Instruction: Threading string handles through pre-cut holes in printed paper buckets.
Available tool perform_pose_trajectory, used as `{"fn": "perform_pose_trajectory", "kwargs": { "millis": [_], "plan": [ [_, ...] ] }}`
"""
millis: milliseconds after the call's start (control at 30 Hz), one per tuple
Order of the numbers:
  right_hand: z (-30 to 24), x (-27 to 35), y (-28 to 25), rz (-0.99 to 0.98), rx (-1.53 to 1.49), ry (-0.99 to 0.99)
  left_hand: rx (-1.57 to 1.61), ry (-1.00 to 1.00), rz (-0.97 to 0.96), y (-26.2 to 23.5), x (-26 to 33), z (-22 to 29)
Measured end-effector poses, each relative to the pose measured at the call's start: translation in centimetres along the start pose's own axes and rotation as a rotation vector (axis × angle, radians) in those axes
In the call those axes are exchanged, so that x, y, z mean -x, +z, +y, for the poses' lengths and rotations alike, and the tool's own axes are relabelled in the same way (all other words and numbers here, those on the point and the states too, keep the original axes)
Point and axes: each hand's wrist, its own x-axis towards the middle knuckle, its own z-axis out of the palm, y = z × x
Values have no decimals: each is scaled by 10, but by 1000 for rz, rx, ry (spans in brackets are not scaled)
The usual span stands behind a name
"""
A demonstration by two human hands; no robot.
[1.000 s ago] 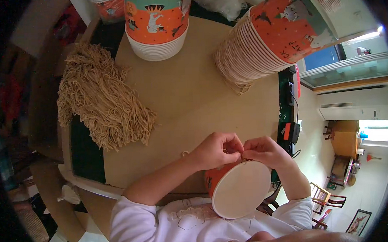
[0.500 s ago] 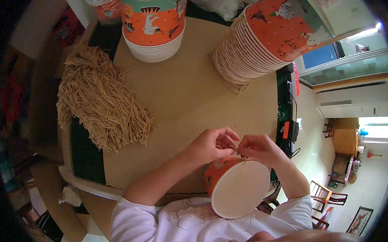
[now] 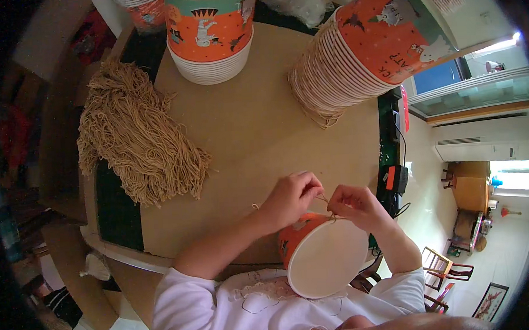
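An orange printed paper bucket [image 3: 293, 233] lies tilted against my front, its pale round end [image 3: 329, 259] facing the lower right. Above its upper edge, my left hand [image 3: 293, 198] pinches a thin tan string [image 3: 322, 198] between thumb and forefinger. My right hand [image 3: 357, 207] is closed on the same string just to the right, where it meets the bucket's edge. Fingers partly cover the string, so I cannot tell whether it is knotted. A loose string end shows beside my left wrist.
A heap of tan strings [image 3: 139, 141] lies on the cardboard sheet [image 3: 245, 130] at left. One bucket stack [image 3: 213, 64] stands at the back; a leaning stack [image 3: 354, 61] with strings hanging from it is at right. A power adapter [image 3: 396, 178] with cables lies along the right edge.
My hands have drawn slightly apart, and a short length of string now shows between them. The bucket has stayed nearly in place.
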Motion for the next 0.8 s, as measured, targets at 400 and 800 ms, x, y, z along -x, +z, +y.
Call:
{"fn": "perform_pose_trajectory", "kwargs": {
  "millis": [400,800],
  "plan": [
    [24,-14,-8,235,362,-389,118,-98,-18,18,-6,-22],
    [45,-28,-5,378,537,-711,276,-113,-70,25,-9,-30]
  ]
}}
